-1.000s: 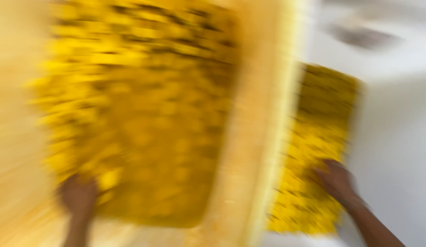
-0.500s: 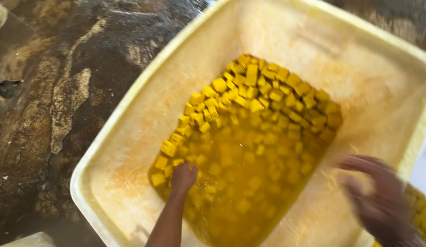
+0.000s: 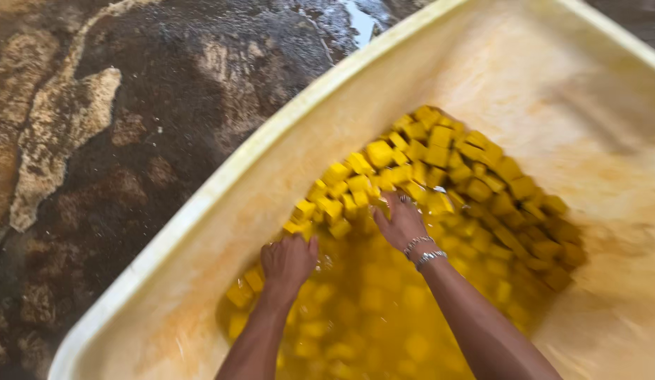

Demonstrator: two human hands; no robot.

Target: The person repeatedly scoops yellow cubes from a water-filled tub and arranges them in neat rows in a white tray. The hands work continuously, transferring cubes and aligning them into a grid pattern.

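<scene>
Two Hands Among Yellow Cubes in a Tub

Both hands were down in the pile. The left hand [image 3: 289, 259] was curled, knuckles up, fingers bent into the yellow cubes [image 3: 440, 165] at the near-left edge of the heap; whether it actually gripped any could not be told. The right hand [image 3: 401, 222] lay spread and released, palm down, fingertips pressing on cubes at the middle of the pile, with beaded bracelets [image 3: 422, 251] around its wrist. The two hands were near each other but apart.

Around them the cubes were heaped against the far-left slope of the tub, dry on top, while those nearer the camera lay sunk in cloudy amber liquid [image 3: 370, 317]. All of it sat inside a large cream plastic tub [image 3: 222, 179], its walls stained orange. Beyond the tub's left rim was wet, dark, mottled ground [image 3: 95, 141].
</scene>
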